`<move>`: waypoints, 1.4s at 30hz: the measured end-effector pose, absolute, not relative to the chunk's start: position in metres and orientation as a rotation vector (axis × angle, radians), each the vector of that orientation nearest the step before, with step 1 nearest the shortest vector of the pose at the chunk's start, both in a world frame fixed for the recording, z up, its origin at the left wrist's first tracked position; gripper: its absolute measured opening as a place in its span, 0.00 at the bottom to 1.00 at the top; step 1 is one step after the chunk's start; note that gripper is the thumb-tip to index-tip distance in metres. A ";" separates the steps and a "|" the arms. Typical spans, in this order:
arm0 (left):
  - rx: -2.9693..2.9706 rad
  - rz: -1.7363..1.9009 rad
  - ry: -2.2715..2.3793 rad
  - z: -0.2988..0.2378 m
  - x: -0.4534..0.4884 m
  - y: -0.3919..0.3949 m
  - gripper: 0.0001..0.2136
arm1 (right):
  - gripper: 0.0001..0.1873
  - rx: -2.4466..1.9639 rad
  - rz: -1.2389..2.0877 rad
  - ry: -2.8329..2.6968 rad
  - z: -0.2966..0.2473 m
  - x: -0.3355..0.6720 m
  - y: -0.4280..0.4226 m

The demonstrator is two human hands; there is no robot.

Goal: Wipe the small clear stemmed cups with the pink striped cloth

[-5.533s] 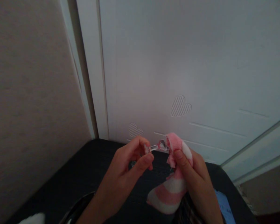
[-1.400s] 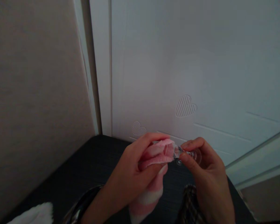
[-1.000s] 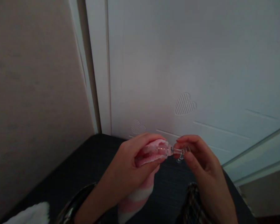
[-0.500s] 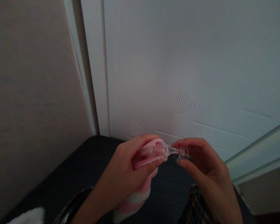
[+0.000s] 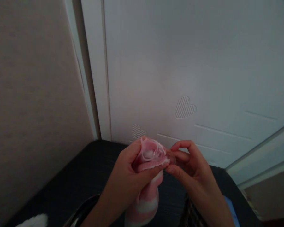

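A pink-and-white striped fuzzy sock [image 5: 145, 205] hangs from my left hand [image 5: 130, 179], which is closed round its cuff with the opening held wide. Inside that opening lies a clear stemmed glass [image 5: 156, 153], largely covered by the fabric. Its round foot pokes out at the right edge of the cuff. My right hand [image 5: 194, 170] grips this foot between thumb and fingers, close beside the left thumb. The toe of the sock dangles below my left wrist.
A dark tabletop [image 5: 85, 170] lies under my hands. Behind it stands a white panel [image 5: 142, 78] with embossed hearts, and a beige wall [image 5: 38, 94] is at left. A white fluffy item [image 5: 35, 221] and a blue object [image 5: 231, 209] show at the lower edges.
The stemmed glass has gone deeper into the sock; its stem was visible outside before. My right hand has moved left, up to the cuff. The blue object has come into view.
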State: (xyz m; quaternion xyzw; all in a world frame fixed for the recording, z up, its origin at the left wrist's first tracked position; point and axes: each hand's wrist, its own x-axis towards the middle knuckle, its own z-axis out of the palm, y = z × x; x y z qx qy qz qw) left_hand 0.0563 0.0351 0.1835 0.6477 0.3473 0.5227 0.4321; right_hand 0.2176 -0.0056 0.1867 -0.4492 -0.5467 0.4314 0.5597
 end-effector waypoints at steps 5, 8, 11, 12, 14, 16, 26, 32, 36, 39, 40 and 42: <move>1.606 1.281 0.778 0.183 0.053 0.037 0.03 | 0.14 -1.059 1.019 -1.323 0.182 0.215 -0.006; 1.710 1.273 0.839 0.182 0.051 0.038 0.05 | 0.14 -1.094 0.908 -1.397 0.181 0.219 -0.007; 1.925 1.250 0.987 0.180 0.052 0.041 0.07 | 0.19 -1.130 0.647 -1.441 0.181 0.223 -0.008; 1.988 1.223 1.013 0.178 0.052 0.042 0.07 | 0.22 -1.145 0.565 -1.447 0.182 0.224 -0.009; 2.074 1.163 1.004 0.176 0.054 0.043 0.06 | 0.29 -1.179 0.454 -1.484 0.184 0.221 -0.010; 2.126 1.125 0.927 0.174 0.055 0.044 0.06 | 0.31 -1.202 0.409 -1.572 0.186 0.215 -0.010; 2.124 1.106 0.763 0.181 0.051 0.042 0.04 | 0.19 -1.130 0.418 -1.278 0.186 0.219 -0.010; 1.905 1.071 0.666 0.176 0.053 0.044 0.09 | 0.15 -1.093 0.435 -1.196 0.186 0.221 -0.010; 1.862 1.056 0.760 0.177 0.053 0.049 0.05 | 0.13 -1.082 0.439 -1.179 0.188 0.219 -0.009; 2.010 0.814 0.977 0.171 0.048 0.054 0.19 | 0.11 -1.080 0.423 -1.122 0.187 0.223 -0.008; 2.144 0.675 1.018 0.166 0.046 0.056 0.22 | 0.11 -1.081 0.409 -1.094 0.187 0.226 -0.009; 2.370 0.410 0.958 0.152 0.043 0.058 0.21 | 0.10 -1.084 0.386 -1.052 0.187 0.230 -0.009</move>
